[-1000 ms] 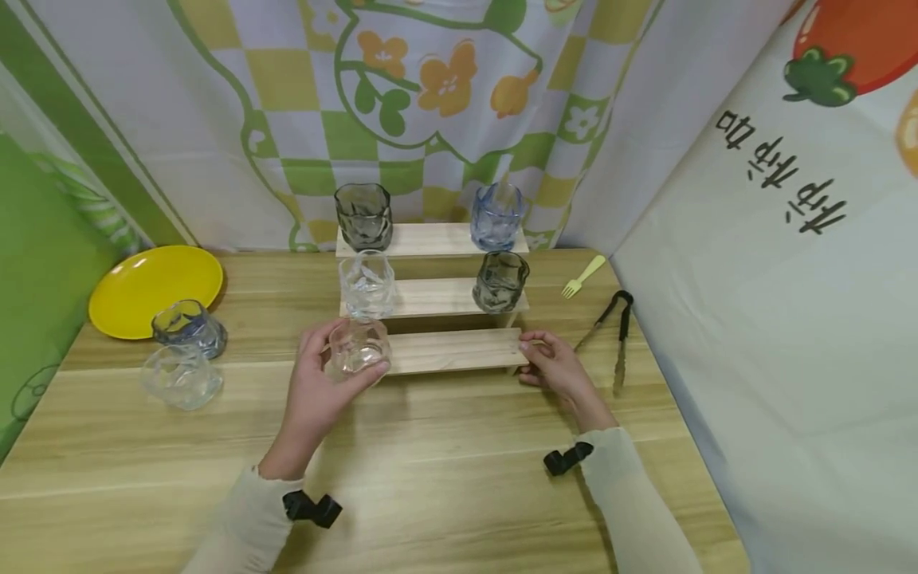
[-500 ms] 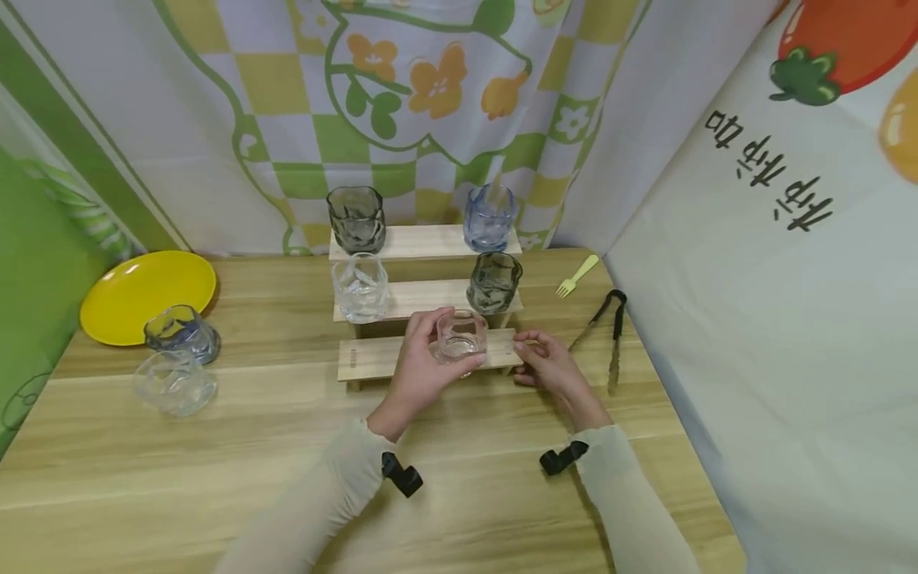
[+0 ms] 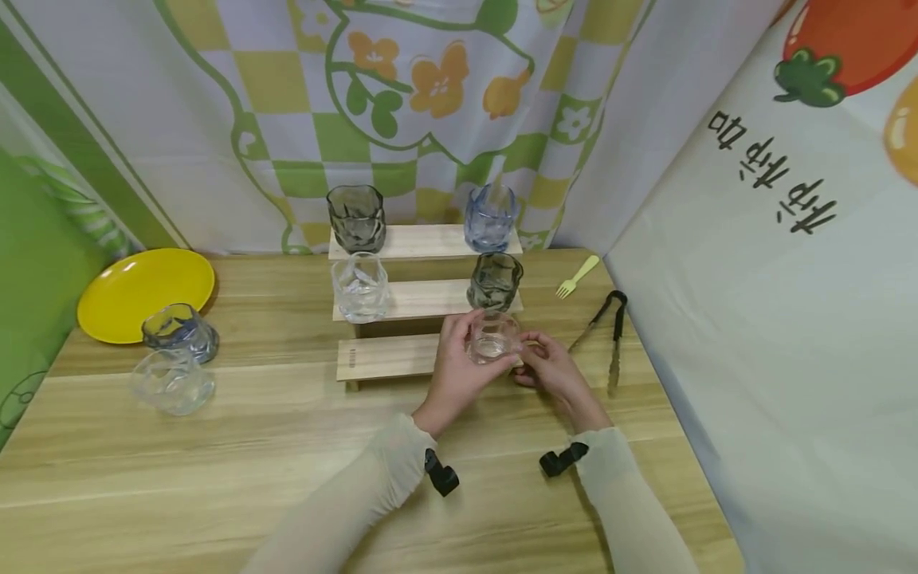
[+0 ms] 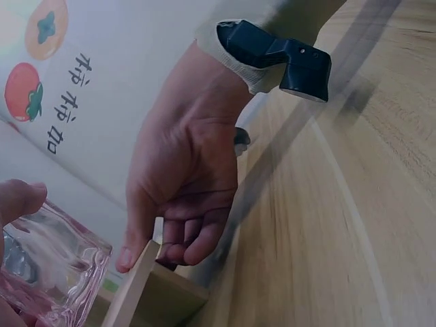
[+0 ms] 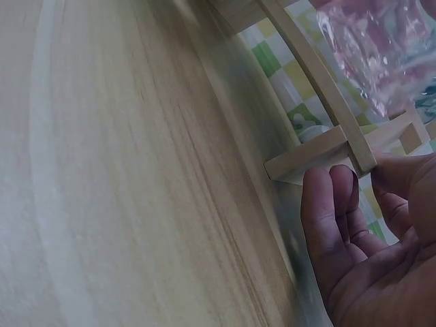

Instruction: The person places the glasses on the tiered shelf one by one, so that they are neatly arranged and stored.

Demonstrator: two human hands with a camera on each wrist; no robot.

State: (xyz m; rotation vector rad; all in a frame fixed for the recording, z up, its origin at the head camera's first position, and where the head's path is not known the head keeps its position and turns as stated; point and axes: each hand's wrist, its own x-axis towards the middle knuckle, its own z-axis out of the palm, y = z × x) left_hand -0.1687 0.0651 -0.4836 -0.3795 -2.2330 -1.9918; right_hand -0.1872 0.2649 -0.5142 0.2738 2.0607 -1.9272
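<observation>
In the head view my left hand (image 3: 455, 371) grips a clear, faintly pink glass (image 3: 493, 339) by its sides, over the right end of the lowest board of a three-tier wooden stand (image 3: 387, 357). Whether the glass base touches the board I cannot tell. My right hand (image 3: 555, 371) pinches that board's right end, thumb above and fingers below, as the left wrist view shows. The middle tier bears a clear glass (image 3: 361, 288) at left and a grey glass (image 3: 495, 283) at right. Above them stand another grey glass (image 3: 356, 219) and a blue glass (image 3: 491, 219).
At left on the table (image 3: 251, 478) are a yellow plate (image 3: 143, 291), a dark blue glass (image 3: 181, 333) touching or overlapping its edge, and a tilted clear glass (image 3: 172, 384). A small yellow fork (image 3: 577, 277) and black-handled tongs (image 3: 617, 327) lie at right. Printed curtains (image 3: 430, 96) hang behind.
My left hand has carried the pinkish glass rightward from the lowest board's left end to its right end, close to my right hand. The right hand keeps its hold on the board.
</observation>
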